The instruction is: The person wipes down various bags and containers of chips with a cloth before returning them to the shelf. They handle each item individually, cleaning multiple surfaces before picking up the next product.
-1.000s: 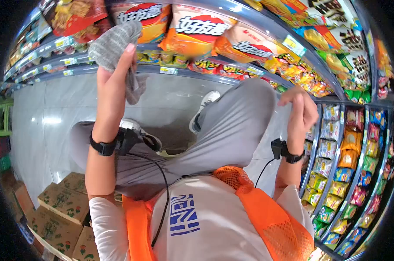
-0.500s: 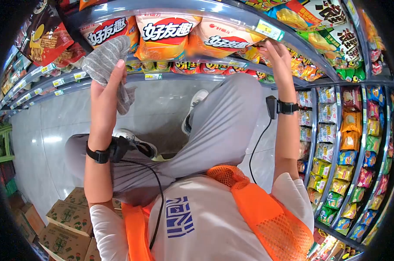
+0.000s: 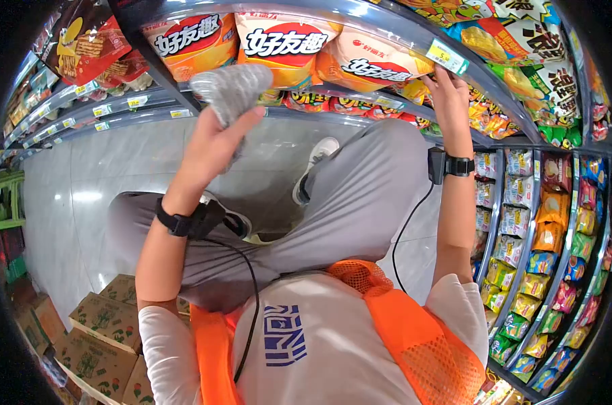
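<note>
Fingers of the left hand (image 3: 215, 145) are gripping a grey cloth (image 3: 232, 88) near snack bags (image 3: 286, 44); the right hand (image 3: 452, 111) is reaching beside a price tag (image 3: 446, 57), its grip unclear. Further reaching is probably needing clearance from the bags.

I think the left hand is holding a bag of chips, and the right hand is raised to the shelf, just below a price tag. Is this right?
Not quite: the left hand holds a grey striped cloth, not a bag of chips. The head view shows it. The right hand is indeed raised to the shelf, just below a price tag.
</note>
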`<state>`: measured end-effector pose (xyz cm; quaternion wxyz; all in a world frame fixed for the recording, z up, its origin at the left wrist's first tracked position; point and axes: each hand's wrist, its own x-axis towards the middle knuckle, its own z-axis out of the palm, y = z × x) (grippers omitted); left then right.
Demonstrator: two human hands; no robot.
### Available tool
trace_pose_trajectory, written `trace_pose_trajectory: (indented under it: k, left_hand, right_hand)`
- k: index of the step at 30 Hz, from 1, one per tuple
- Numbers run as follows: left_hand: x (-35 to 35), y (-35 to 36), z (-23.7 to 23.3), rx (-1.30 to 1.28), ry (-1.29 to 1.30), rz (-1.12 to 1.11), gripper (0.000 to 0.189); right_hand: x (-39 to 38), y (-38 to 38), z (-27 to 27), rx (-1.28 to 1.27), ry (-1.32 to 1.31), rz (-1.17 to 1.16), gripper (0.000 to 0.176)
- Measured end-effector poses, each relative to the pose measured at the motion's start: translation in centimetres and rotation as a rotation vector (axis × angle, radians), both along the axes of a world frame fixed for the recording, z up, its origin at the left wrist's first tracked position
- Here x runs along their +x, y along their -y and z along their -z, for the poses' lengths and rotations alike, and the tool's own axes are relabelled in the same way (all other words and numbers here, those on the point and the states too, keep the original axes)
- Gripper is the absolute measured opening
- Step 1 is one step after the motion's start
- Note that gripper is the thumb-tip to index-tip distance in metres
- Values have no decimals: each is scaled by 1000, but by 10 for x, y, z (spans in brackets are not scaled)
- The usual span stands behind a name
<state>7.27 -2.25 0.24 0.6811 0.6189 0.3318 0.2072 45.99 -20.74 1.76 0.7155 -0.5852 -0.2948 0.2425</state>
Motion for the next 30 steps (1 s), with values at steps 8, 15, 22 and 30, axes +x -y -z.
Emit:
trace_pose_trajectory:
  k: [8, 15, 22, 30]
  left_hand:
    - [30, 3, 38, 209, 166, 35, 35]
    - [32, 0, 33, 75, 33, 91, 38]
    - [39, -2, 38, 129, 31, 72, 38]
    - [39, -5, 44, 115, 82, 58, 37]
  right_hand:
    - [-7, 19, 7, -91, -63, 26, 10]
    - [-28, 51, 7, -31, 263, -47, 15]
    - [-38, 66, -25, 95, 294, 28, 10]
    - [-56, 56, -47, 94, 408, -229, 15]
